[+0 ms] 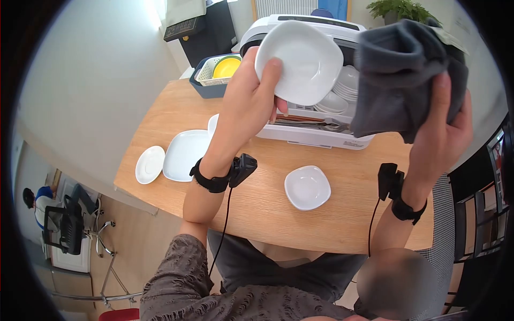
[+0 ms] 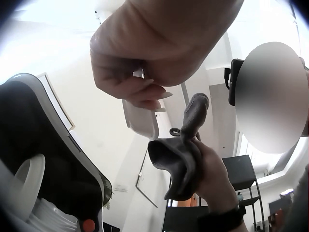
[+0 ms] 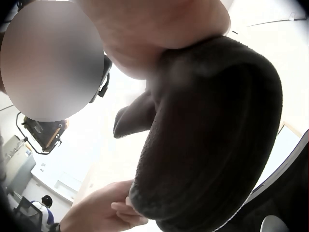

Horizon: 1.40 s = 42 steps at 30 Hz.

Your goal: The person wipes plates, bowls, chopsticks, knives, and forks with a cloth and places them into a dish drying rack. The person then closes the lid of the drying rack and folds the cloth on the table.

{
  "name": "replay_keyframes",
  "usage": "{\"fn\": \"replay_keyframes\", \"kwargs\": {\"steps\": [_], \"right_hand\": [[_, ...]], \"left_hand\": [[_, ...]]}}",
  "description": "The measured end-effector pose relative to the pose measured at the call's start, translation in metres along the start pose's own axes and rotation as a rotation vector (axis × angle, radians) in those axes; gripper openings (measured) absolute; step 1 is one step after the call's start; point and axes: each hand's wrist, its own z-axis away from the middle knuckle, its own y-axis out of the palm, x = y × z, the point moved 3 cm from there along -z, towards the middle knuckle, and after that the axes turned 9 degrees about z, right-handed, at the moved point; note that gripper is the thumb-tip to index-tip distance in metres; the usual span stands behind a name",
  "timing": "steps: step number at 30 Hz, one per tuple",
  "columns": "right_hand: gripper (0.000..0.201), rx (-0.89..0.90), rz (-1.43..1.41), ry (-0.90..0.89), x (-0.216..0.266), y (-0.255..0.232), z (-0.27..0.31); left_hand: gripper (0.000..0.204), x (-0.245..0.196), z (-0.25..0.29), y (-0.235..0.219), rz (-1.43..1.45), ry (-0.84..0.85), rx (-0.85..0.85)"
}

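Observation:
My left hand (image 1: pixel 249 99) pinches a white, rounded-square dish (image 1: pixel 308 59) at its left side, thumb on the inner face and fingers behind. The dish is raised and tilted so its inside faces the head camera. In my right hand (image 1: pixel 444 123) is a folded dark grey cloth (image 1: pixel 393 80), gripped at its right side with the thumb in front. The left wrist view shows the cloth (image 2: pixel 181 159) hanging close to the dish (image 2: pixel 141 118). Most of the right fingers are hidden behind the cloth. A second white dish (image 1: pixel 307 187) lies on the table below both hands.
Behind the hands, an open white dish cabinet (image 1: pixel 321 140) holds stacked white dishes (image 1: pixel 347 85) and cutlery (image 1: pixel 316 124). White plates (image 1: pixel 184 155) lie at the table's left. A blue bin (image 1: pixel 206 91) with a white basket and yellow bowl (image 1: pixel 227 67) stands at the back left.

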Motion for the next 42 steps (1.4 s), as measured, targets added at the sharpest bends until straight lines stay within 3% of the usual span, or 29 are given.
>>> {"fn": "replay_keyframes", "kwargs": {"steps": [1,10,12,17,21,27,33,37,38,40,42], "right_hand": [[0.027,-0.067,0.009,0.022,-0.002,-0.007,-0.006],[0.031,-0.115,-0.093,0.070,-0.010,-0.029,-0.017],[0.033,-0.027,0.074,0.051,-0.009,-0.031,-0.017],[0.032,-0.035,-0.014,0.029,-0.009,-0.025,-0.013],[0.032,-0.057,-0.073,0.009,-0.007,-0.026,-0.014],[0.032,-0.045,-0.050,-0.032,-0.006,-0.029,-0.016],[0.028,-0.003,-0.073,0.004,-0.002,-0.028,-0.013],[0.027,0.024,-0.116,-0.010,0.000,-0.023,-0.008],[0.027,0.006,-0.110,-0.049,0.002,-0.021,-0.009],[0.028,0.038,-0.189,-0.115,0.001,-0.021,-0.011],[0.029,-0.021,-0.137,-0.024,-0.008,-0.024,-0.008]], "left_hand": [[0.030,0.005,-0.001,-0.001,-0.031,-0.059,0.018],[0.036,0.046,-0.015,0.008,-0.141,-0.205,0.189],[0.038,0.054,-0.016,0.013,-0.133,-0.219,0.200],[0.055,0.075,-0.016,0.034,-0.033,-0.334,0.268],[0.063,0.099,-0.016,0.047,-0.004,-0.239,0.283],[0.068,0.101,-0.020,0.052,-0.009,-0.401,0.313],[0.062,0.119,-0.030,0.055,-0.043,-0.476,0.367],[0.045,0.119,-0.036,0.059,-0.204,-0.493,0.264],[0.033,0.122,-0.038,0.060,-0.157,-0.439,0.236],[0.030,0.129,-0.046,0.065,-0.155,-0.433,0.249],[0.026,0.136,-0.047,0.070,-0.183,-0.385,0.290]]}}
